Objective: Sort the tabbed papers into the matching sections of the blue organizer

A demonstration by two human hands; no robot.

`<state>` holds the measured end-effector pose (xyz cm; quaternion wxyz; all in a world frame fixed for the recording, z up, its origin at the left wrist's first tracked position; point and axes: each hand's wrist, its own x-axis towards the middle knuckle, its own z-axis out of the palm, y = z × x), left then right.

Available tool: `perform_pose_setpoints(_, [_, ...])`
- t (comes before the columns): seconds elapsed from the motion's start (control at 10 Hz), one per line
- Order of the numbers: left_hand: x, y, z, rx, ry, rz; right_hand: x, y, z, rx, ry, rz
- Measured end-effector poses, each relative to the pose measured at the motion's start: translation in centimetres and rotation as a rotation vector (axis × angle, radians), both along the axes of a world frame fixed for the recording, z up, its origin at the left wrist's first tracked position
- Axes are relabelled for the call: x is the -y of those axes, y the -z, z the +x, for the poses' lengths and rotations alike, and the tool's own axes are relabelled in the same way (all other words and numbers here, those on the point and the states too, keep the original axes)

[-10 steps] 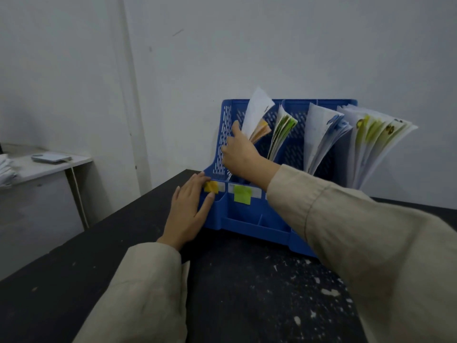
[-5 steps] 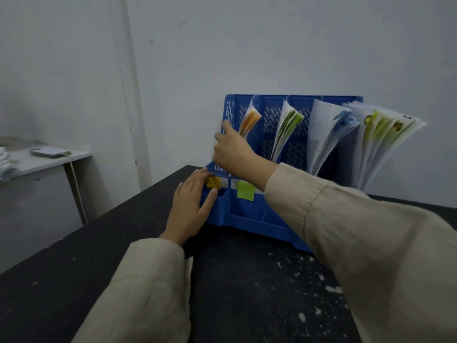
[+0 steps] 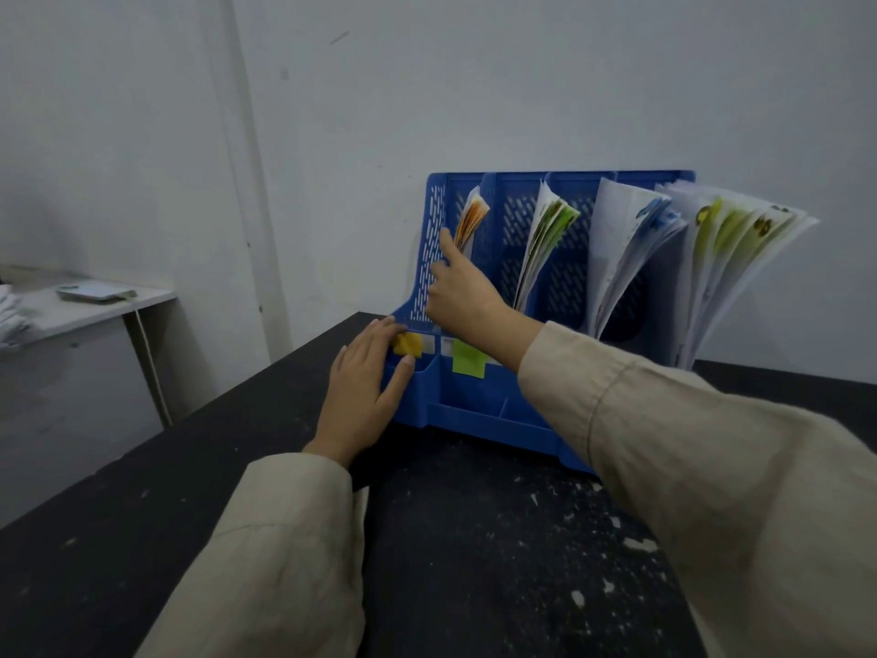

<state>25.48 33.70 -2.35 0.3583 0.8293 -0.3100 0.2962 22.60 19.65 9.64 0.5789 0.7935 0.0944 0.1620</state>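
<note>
Black speckled table against bare white wall.

The left hand lies flat with fingers straight and spread, thumb angled out to the right. The right hand reaches forward on an outstretched arm, its thumb raised; the fingers are hidden.

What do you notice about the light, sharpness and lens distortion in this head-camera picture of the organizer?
Head view: dim, flat, bluish light with no glare; the blue organizer and its papers look soft, the orange-tabbed papers slightly smeared beside the right hand; the wide lens bends the wall edge and stretches the near sleeves.
</note>
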Motion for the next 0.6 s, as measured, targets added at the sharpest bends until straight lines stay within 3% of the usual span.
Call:
perform_pose_setpoints(0.2, [-0.2,0.0,0.2,-0.026,-0.008,0.018,1.6,0.5,-1.1,0.124,-0.289,-0.033])
perform_pose_setpoints(0.5, [0.5,-2.1,-1.5,-0.212,-0.073,0.055,4.1,0.0,-3.2,0.041,-0.282,0.109])
perform_pose_setpoints(0.6, [0.6,-3.6,-1.9,-0.147,-0.087,0.044,5.0,-0.8,-5.9,-0.003,-0.289,0.157])
